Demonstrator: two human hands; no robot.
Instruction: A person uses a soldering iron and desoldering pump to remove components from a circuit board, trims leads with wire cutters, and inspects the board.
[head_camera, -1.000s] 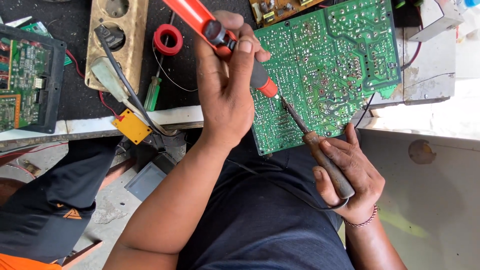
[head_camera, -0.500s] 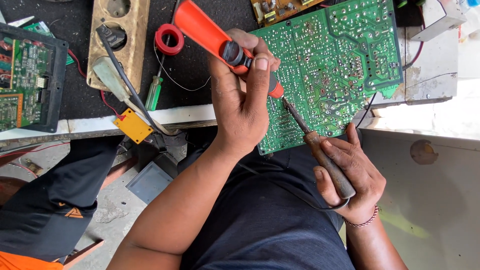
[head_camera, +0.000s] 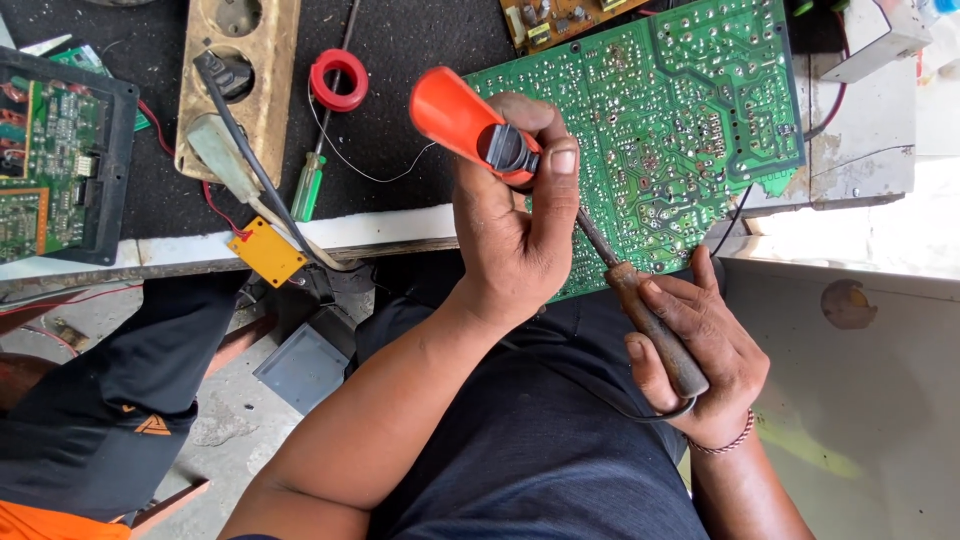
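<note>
The left hand (head_camera: 515, 235), in the middle of the frame, is closed around an orange desoldering pump (head_camera: 470, 125), thumb resting on its dark button, with the orange barrel slanting toward the upper left. The pump's lower end is hidden behind the fingers, so whether its tip meets the board cannot be told. The right hand (head_camera: 695, 365), at lower right, grips the brown wooden handle of a soldering iron (head_camera: 645, 315); its metal shaft runs up and left, passing behind the left hand over the board. A dark cord loops from the handle's end below the right hand.

Both tools point at a large green circuit board (head_camera: 690, 130), solder side up, lying tilted across the upper right of the frame with its lower edge overhanging the table (head_camera: 420, 60) and the person's lap. On the dark table surface, at upper left, sit a red ring of tape (head_camera: 338, 80), a green-handled screwdriver (head_camera: 310, 180), a wooden socket block (head_camera: 240, 70) and, at the far left, another circuit board in a black frame (head_camera: 50, 160). A small yellow part (head_camera: 265, 252) hangs at the table's front edge.
</note>
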